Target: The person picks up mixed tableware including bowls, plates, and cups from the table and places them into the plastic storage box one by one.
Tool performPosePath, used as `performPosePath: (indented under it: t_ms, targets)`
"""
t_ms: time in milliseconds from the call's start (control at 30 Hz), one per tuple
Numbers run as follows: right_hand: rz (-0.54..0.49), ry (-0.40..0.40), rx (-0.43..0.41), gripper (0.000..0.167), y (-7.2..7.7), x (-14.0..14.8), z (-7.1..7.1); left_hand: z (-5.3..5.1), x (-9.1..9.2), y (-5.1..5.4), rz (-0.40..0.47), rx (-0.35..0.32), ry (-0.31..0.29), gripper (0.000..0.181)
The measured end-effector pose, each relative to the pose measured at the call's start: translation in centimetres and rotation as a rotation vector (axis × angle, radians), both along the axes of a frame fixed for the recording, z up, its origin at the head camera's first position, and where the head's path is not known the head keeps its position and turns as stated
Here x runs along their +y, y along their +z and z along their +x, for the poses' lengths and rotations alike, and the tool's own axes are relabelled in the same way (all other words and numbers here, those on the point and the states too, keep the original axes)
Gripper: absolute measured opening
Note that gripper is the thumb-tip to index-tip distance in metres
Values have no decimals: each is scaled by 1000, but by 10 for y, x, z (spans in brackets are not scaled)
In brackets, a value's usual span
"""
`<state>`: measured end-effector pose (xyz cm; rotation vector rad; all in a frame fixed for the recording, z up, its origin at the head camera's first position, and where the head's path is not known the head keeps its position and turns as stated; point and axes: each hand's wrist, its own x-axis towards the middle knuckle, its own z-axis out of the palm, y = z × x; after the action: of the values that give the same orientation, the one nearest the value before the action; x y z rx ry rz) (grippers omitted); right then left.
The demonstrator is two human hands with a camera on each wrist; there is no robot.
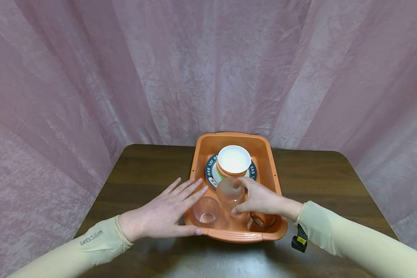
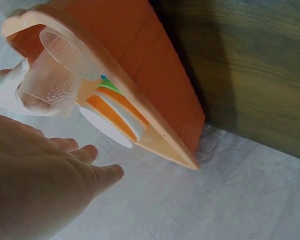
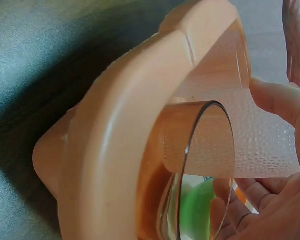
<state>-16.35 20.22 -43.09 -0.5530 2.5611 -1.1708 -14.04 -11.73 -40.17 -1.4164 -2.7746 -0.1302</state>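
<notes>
My right hand [image 1: 260, 197] grips a clear textured cup [image 1: 228, 189] between thumb and fingers, over the front half of an orange basin [image 1: 242, 235]. My left hand [image 1: 163, 212] is spread flat above the basin's left front rim, its fingers straight and holding nothing. Below its fingertips stands another clear cup [image 1: 206, 210]. A dark-rimmed glass [image 3: 190, 150] sits in the front right corner, just under my right hand. Farther back, a stack of bowls [image 1: 234, 159], white inside with orange and green bands, rests on a plate [image 1: 211, 173] with a dark lettered rim.
The basin stands on a dark wood-grain table [image 1: 153, 166], near its middle. Pink curtains [image 1: 208, 69] hang behind and at both sides. A black strap with a small device [image 1: 300, 239] is on the right wrist.
</notes>
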Motion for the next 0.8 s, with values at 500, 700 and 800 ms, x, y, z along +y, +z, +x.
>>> performPosePath:
  t_ms: [500, 700, 800]
  targets:
    - [62, -52, -25, 86, -7, -5, -4, -1, 1, 0, 9, -37, -3, 101]
    - [41, -34, -20, 88, -9, -5, -6, -1, 2, -1, 5, -33, -6, 101]
    - [40, -33, -24, 88, -9, -5, -7, -1, 2, -2, 5, -34, -7, 101]
